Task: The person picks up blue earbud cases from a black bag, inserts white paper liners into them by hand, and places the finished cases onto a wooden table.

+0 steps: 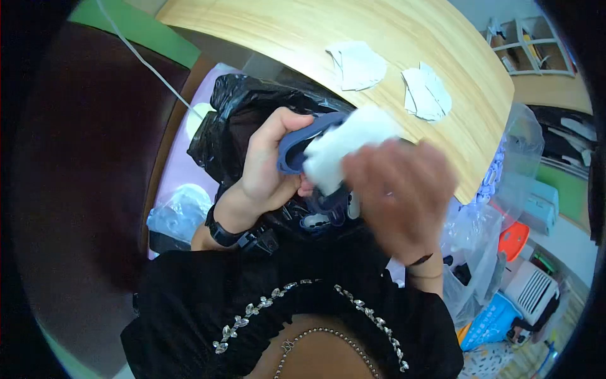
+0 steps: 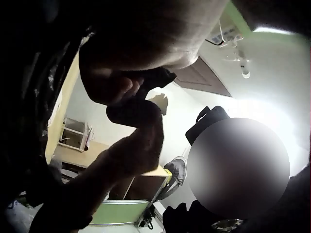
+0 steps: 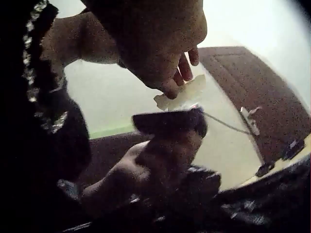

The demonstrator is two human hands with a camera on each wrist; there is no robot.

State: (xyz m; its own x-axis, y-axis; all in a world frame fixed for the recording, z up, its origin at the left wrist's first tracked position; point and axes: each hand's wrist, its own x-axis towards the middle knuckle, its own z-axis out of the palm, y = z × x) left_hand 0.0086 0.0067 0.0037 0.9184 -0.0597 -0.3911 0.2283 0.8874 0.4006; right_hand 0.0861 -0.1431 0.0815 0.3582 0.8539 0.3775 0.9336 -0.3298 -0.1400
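In the head view the left hand (image 1: 268, 158) grips a dark blue shoe-like item (image 1: 291, 150) with an opening, thumb on its upper edge. A crumpled white sheet (image 1: 353, 142) lies across the item, blurred. The right hand (image 1: 404, 189), blurred by motion, is at the sheet's right side; in the right wrist view the fingers of the right hand (image 3: 167, 53) pinch the pale sheet (image 3: 187, 94) above the dark item (image 3: 165, 121). Below the hands, more dark blue items (image 1: 331, 205) with white parts lie on black plastic.
Two folded white paper pieces (image 1: 358, 65) (image 1: 428, 93) lie on the wooden table (image 1: 271, 25). A black plastic bag (image 1: 230, 114) is behind the left hand. Clear plastic bags (image 1: 470, 246), an orange-red item (image 1: 514, 241) and a blue box (image 1: 538, 205) stand at the right.
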